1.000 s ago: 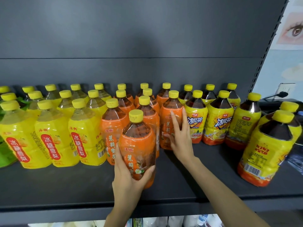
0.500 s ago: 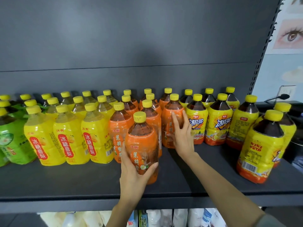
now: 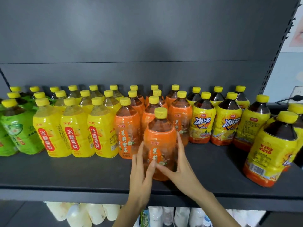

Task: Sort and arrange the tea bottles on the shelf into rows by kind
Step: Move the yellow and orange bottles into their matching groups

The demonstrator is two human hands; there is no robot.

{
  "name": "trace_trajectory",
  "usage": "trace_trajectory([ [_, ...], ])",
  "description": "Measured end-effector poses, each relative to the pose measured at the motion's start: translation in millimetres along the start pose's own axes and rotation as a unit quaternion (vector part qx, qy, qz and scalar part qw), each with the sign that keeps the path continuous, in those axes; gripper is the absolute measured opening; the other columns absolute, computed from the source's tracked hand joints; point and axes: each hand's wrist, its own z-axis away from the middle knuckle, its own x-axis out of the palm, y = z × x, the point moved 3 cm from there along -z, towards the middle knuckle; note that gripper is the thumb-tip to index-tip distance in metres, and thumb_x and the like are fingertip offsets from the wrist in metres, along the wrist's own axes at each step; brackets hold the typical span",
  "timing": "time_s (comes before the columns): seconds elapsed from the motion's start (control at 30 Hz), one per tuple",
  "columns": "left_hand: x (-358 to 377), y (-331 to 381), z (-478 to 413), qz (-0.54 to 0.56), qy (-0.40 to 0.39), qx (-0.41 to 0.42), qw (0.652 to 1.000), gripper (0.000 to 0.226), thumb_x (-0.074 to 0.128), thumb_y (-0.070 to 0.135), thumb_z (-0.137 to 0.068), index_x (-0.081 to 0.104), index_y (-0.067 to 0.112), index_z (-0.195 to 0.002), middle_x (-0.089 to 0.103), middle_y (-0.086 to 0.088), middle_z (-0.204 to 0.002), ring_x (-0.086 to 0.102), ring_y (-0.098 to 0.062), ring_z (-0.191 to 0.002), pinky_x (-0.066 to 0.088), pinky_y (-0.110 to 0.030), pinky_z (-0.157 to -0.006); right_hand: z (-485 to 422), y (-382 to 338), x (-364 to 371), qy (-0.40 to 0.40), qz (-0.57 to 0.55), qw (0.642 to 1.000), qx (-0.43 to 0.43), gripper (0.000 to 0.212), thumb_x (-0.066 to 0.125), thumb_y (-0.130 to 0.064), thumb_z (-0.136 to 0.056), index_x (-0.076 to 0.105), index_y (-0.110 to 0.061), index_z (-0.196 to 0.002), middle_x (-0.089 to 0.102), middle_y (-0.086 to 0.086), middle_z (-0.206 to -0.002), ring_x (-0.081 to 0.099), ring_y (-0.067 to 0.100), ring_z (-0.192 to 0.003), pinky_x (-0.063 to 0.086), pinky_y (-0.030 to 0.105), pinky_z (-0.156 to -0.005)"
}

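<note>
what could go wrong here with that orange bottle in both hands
1. The orange bottle, held low by the left hand and right hand, is near the front edge of the shelf; a slip could send it off.
2. Pushing it back may knock over the closely packed orange row behind it.

We face a dark grey back panel [image 3: 147,38] | matte grey shelf board [image 3: 65,174] below | perforated upright [image 3: 277,51] at right | pale blue wall [image 3: 285,71] beyond, with a socket [image 3: 297,94] | white packs [image 3: 85,213] on the lower level | we note soft, even light
</note>
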Motion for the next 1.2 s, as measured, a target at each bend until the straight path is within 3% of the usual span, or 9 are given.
trace_trajectory([
  [0.17, 4.7, 2.3, -17.1, -0.016, -0.082, 0.023, 0.996, 0.044, 0.041, 0.062, -0.088, 0.038, 0.056, -0.131, 0.049, 0.021, -0.136, 0.040, 0.004, -0.129, 0.035, -0.033, -0.111, 7.4, 7.7, -31.5, 0.081, 0.072, 0.994, 0.019, 0.103, 0.074, -0.054, -0.072, -0.003, -0.058, -0.142, 0.021, -0.017, -0.153, 0.031, 0.003, -0.137, 0.037, 0.044, -0.110],
  [0.3, -9.3, 8.1, -47.3, -0.225, 0.014, 0.146, 0.963, 0.051, 0.051, 0.041, -0.093, 0.032, 0.039, -0.141, 0.039, 0.006, -0.140, 0.031, -0.008, -0.132, 0.027, -0.020, -0.109, 0.1, 13.2, -45.7, 0.089, 0.091, 0.992, 0.024, 0.101, 0.070, -0.048, -0.077, -0.007, -0.061, -0.140, 0.017, -0.018, -0.154, 0.029, 0.006, -0.139, 0.037, 0.047, -0.109],
  [0.37, -19.3, 7.7, -63.0, -0.329, 0.099, 0.191, 0.920, 0.064, 0.061, 0.035, -0.089, 0.030, 0.024, -0.145, 0.030, -0.006, -0.145, 0.028, -0.025, -0.134, 0.028, -0.037, -0.108, -7.1, 14.9, -48.9, 0.089, 0.091, 0.992, 0.027, 0.100, 0.069, -0.047, -0.078, -0.009, -0.061, -0.139, 0.015, -0.022, -0.153, 0.028, 0.005, -0.139, 0.037, 0.045, -0.110],
  [0.43, -31.8, 1.5, -76.9, -0.374, 0.162, 0.169, 0.898, 0.077, 0.070, 0.031, -0.083, 0.027, 0.017, -0.146, 0.025, -0.017, -0.148, 0.025, -0.038, -0.135, 0.030, -0.052, -0.105, -14.1, 16.9, -51.4, 0.089, 0.093, 0.991, 0.029, 0.099, 0.067, -0.047, -0.079, -0.011, -0.062, -0.138, 0.015, -0.029, -0.148, 0.027, 0.003, -0.138, 0.036, 0.041, -0.110],
  [0.53, -42.8, -13.9, -88.2, -0.403, 0.172, 0.146, 0.887, 0.088, 0.073, 0.029, -0.079, 0.020, 0.017, -0.148, 0.021, -0.024, -0.151, 0.024, -0.044, -0.135, 0.027, -0.063, -0.105, -20.1, 20.3, -53.9, 0.096, 0.098, 0.990, 0.030, 0.098, 0.067, -0.045, -0.081, -0.012, -0.062, -0.138, 0.012, -0.038, -0.143, 0.024, -0.005, -0.135, 0.033, 0.031, -0.108],
  [0.73, -39.2, -18.7, -89.5, -0.381, 0.161, 0.139, 0.900, 0.088, 0.069, 0.029, -0.082, 0.013, 0.022, -0.150, 0.014, -0.021, -0.155, 0.022, -0.041, -0.139, 0.012, -0.058, -0.110, -30.3, 23.6, -58.9, 0.121, 0.116, 0.985, 0.039, 0.089, 0.061, -0.045, -0.081, -0.007, -0.056, -0.138, 0.018, -0.020, -0.144, 0.025, -0.003, -0.131, 0.032, 0.029, -0.105],
  [0.93, -39.1, -20.2, -81.7, -0.351, 0.133, 0.132, 0.917, 0.088, 0.067, 0.023, -0.086, 0.006, 0.026, -0.150, 0.003, -0.015, -0.158, 0.020, -0.041, -0.138, 0.029, -0.048, -0.105, -32.5, 29.5, -58.2, 0.127, 0.115, 0.984, 0.040, 0.092, 0.063, -0.037, -0.085, -0.003, -0.043, -0.148, 0.018, -0.017, -0.151, 0.025, 0.000, -0.135, 0.030, 0.027, -0.105],
  [1.07, -39.6, -21.3, -66.5, -0.349, 0.102, 0.118, 0.924, 0.083, 0.059, 0.027, -0.092, 0.002, 0.025, -0.152, -0.008, -0.001, -0.158, 0.013, -0.035, -0.142, 0.034, -0.043, -0.103, -29.0, 29.8, -52.5, 0.141, 0.128, 0.981, 0.040, 0.088, 0.061, -0.026, -0.090, -0.003, -0.035, -0.150, 0.017, -0.018, -0.146, 0.022, -0.014, -0.124, 0.026, 0.008, -0.097],
  [1.2, -43.4, -27.0, -47.5, -0.378, 0.056, 0.081, 0.921, 0.079, 0.052, 0.034, -0.095, -0.002, 0.023, -0.150, -0.004, 0.002, -0.160, 0.014, -0.028, -0.144, 0.042, -0.041, -0.100, -16.3, 30.3, -43.7, 0.145, 0.160, 0.975, 0.044, 0.087, 0.058, -0.016, -0.092, -0.007, -0.034, -0.147, 0.011, -0.002, -0.156, 0.020, 0.002, -0.133, 0.024, 0.024, -0.102],
])
